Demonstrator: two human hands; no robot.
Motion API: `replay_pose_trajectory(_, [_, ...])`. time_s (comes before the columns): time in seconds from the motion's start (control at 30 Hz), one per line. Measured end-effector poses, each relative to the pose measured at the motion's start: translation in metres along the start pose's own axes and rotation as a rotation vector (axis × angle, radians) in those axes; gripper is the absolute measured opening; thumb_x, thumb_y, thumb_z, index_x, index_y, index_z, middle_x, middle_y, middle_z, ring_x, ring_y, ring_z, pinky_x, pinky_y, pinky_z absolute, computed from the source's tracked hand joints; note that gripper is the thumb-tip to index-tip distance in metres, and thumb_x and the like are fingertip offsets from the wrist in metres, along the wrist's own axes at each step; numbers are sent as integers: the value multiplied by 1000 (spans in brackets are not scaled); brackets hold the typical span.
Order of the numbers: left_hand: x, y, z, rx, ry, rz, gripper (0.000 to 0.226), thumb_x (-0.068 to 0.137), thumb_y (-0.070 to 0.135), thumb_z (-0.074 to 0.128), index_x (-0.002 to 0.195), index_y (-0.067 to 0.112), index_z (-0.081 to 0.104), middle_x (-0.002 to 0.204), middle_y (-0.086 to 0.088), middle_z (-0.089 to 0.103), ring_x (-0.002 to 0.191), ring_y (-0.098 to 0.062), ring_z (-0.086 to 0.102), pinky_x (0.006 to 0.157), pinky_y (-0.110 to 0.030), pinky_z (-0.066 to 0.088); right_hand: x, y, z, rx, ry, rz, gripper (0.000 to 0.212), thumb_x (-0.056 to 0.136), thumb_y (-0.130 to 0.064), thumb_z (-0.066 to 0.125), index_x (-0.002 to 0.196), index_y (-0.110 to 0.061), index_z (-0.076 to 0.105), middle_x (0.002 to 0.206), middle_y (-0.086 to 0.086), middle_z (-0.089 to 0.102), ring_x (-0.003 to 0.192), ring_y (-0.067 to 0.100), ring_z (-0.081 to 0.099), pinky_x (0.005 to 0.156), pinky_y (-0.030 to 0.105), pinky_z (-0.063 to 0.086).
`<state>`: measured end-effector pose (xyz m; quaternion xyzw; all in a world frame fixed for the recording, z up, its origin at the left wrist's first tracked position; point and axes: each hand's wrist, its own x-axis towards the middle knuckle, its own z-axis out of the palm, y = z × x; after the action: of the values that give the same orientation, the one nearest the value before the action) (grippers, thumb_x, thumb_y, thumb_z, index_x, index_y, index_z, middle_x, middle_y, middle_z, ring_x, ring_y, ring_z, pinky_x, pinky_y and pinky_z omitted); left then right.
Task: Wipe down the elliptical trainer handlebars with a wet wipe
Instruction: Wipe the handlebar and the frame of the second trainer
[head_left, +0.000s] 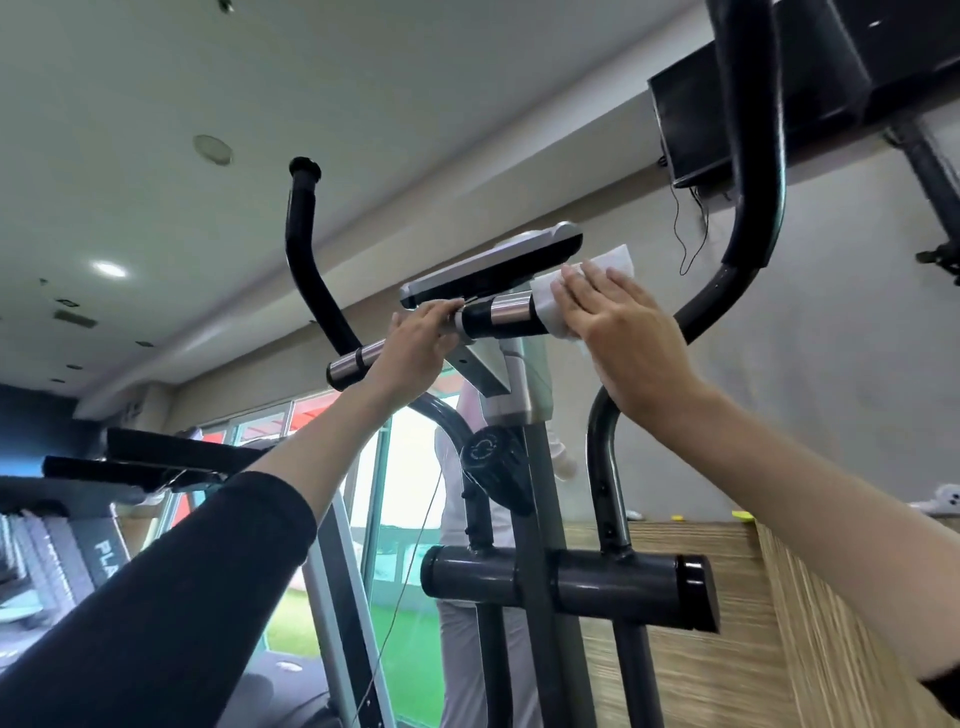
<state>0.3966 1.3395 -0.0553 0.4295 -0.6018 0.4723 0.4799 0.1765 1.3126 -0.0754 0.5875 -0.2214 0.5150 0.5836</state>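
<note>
Frame centre: left hand (410, 353) curled round the black-and-chrome horizontal handlebar (498, 314), under the grey console (493, 265). Right hand (623, 332), fingers flat, presses the white wet wipe (545, 306) on the bar's right end.

Your wipe (618, 262) is white, the handlebar (480, 319) is black with silver bands, your left sleeve (182, 597) is black, and the counter (779, 623) shows brown striped wood grain.
</note>
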Motion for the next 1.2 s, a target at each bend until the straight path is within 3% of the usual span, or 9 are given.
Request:
replay_pose_trajectory(0.07, [0, -1, -1, 4, -11, -2, 44, 99, 11, 48, 142, 14, 42, 143, -7, 47, 127, -26, 46, 101, -35, 23, 2, -12, -8, -4, 89, -15, 51, 73, 6, 39, 120, 9, 60, 119, 25, 63, 112, 38, 61, 101, 44, 41])
replay_pose_trajectory(0.13, [0, -3, -1, 5, -27, 6, 44, 99, 11, 46, 143, 14, 40, 144, -7, 46, 129, -25, 44, 103, -37, 22, 6, -18, -3, -50, 155, -39, 49, 68, 5, 50, 115, 8, 63, 112, 23, 67, 104, 36, 65, 95, 46, 47])
replay_pose_trajectory(0.27, [-1, -7, -1, 5, -38, 4, 44, 101, 6, 40, 144, 12, 38, 145, -7, 45, 133, -25, 41, 111, -48, 20, 14, -33, 8, -94, 83, -30, 59, 54, 3, 79, 112, 3, 67, 107, 18, 70, 100, 30, 68, 94, 40, 49])
replay_pose_trajectory(0.4, [-3, -6, 5, -74, 7, -31, 44, 99, 1, 39, 142, 9, 41, 144, -8, 47, 131, -28, 42, 110, -50, 22, 30, -57, 18, -95, 115, -56, 59, 53, -8, 85, 110, -3, 69, 104, 12, 71, 97, 25, 68, 95, 35, 50])
replay_pose_trajectory(0.5, [-5, -5, 9, -134, 34, -93, 45, 99, -1, 36, 142, 11, 42, 144, -7, 45, 130, -25, 42, 107, -43, 21, 43, -75, 25, -126, 134, -97, 48, 60, -15, 82, 107, -6, 70, 100, 7, 71, 96, 22, 67, 94, 32, 50])
replay_pose_trajectory(0.63, [-5, -6, 13, -150, 94, -101, 48, 94, -6, 37, 138, 13, 45, 140, -6, 50, 127, -26, 46, 108, -54, 24, 51, -82, 30, -157, 224, -134, 25, 75, -9, 66, 100, -8, 72, 91, 3, 71, 89, 19, 67, 90, 30, 50])
replay_pose_trajectory(0.77, [-6, -7, 17, -153, 127, -93, 53, 92, -9, 36, 139, 15, 45, 141, -4, 49, 128, -24, 45, 108, -56, 22, 39, -61, 25, -155, 218, -167, 43, 77, -1, 41, 103, -10, 74, 101, 4, 74, 94, 17, 70, 93, 30, 50])
replay_pose_trajectory(0.97, [-8, -9, 17, -197, 110, -89, 58, 90, -13, 35, 140, 14, 43, 142, -5, 48, 130, -26, 44, 112, -57, 17, 7, -15, 12, -169, 150, -131, 55, 73, 9, 44, 125, 3, 58, 122, 17, 64, 112, 30, 62, 102, 44, 42])
replay_pose_trajectory(1.2, [-9, -9, 10, -190, 48, -86, 58, 91, -10, 34, 142, 16, 41, 144, -5, 47, 130, -26, 44, 111, -58, 18, 1, -11, 3, -205, 207, -45, 49, 79, 2, 37, 122, 1, 62, 119, 16, 65, 111, 31, 63, 101, 38, 43])
